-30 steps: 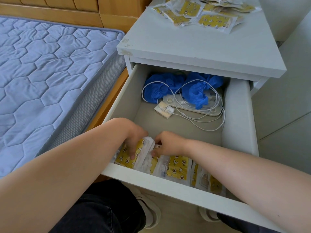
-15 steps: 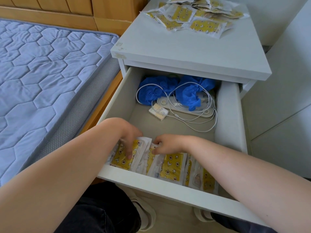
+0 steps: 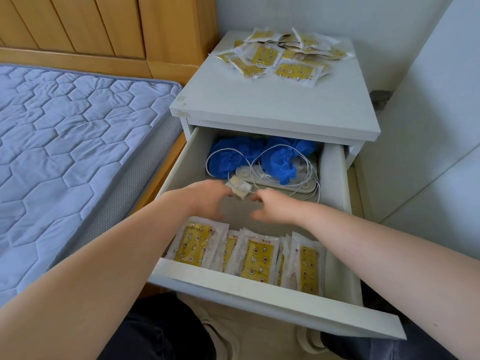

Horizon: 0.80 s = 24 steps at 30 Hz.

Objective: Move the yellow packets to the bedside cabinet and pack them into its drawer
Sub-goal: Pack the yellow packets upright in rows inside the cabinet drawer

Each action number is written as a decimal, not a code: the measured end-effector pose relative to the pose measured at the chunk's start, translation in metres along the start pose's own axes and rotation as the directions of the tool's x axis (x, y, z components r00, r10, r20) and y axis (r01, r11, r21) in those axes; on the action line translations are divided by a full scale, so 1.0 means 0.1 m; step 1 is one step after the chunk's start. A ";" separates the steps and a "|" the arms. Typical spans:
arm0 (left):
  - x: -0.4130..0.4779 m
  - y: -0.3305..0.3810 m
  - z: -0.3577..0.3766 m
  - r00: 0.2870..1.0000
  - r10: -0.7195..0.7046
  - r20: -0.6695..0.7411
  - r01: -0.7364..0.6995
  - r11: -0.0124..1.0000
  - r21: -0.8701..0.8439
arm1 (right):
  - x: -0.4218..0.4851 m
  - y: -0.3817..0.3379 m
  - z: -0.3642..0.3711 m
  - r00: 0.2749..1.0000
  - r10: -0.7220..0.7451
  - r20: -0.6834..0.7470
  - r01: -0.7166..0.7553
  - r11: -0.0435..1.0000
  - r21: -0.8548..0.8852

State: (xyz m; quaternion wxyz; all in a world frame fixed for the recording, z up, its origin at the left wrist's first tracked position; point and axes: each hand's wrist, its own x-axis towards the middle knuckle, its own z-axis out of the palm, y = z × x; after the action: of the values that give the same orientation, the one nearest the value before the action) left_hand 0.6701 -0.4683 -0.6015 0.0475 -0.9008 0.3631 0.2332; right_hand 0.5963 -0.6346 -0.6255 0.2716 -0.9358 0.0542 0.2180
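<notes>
The left hand [image 3: 207, 201] and right hand [image 3: 275, 206] hover close together over the middle of the drawer [image 3: 259, 289]. Both are blurred, with fingers loosely curled and, as far as I can tell, empty, probably freed to fetch more. Just in front of them the packed yellow packets [image 3: 249, 255] stand on edge, overlapping in a row against the drawer front, likely to save room. They are clear-edged sachets with yellow star-and-moon panels. Behind the hands lie a small white plug [image 3: 240, 187], a white cable [image 3: 259, 157] and blue crumpled gloves [image 3: 280, 165]. The loose pile of packets [image 3: 283, 55] waits at the back of the bedside cabinet [image 3: 272, 107] top.
</notes>
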 end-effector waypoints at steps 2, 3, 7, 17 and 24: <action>-0.01 0.08 -0.17 0.994 0.024 -0.108 -0.024 1.000 -0.003 | -0.08 -0.01 -0.22 0.997 -0.023 -0.071 0.020 0.999 -0.036; -0.02 0.13 -0.27 0.987 0.029 -0.158 -0.031 0.999 -0.011 | -0.12 -0.02 -0.33 0.993 -0.039 -0.115 0.033 0.998 -0.050; -0.01 0.28 -0.67 0.922 -0.008 -0.387 -0.031 0.995 -0.095 | -0.25 -0.03 -0.80 0.937 -0.088 -0.337 0.082 0.996 -0.032; 0.37 0.45 -1.26 0.749 -0.203 -0.631 -0.158 0.870 -0.467 | -0.20 0.24 -1.57 0.792 -0.054 -0.607 0.117 0.991 0.064; 0.91 0.34 -1.34 0.792 -0.316 -0.523 0.044 0.884 -0.466 | 0.22 0.48 -1.82 0.721 0.111 -0.684 0.022 0.983 0.183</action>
State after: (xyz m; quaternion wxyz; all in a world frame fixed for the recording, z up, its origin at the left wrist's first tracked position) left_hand 0.7564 -0.5851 -0.5210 -0.2439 -0.9468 0.2094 0.0129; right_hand 0.6741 -0.7716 -0.5205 0.3091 -0.9197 0.1933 -0.1458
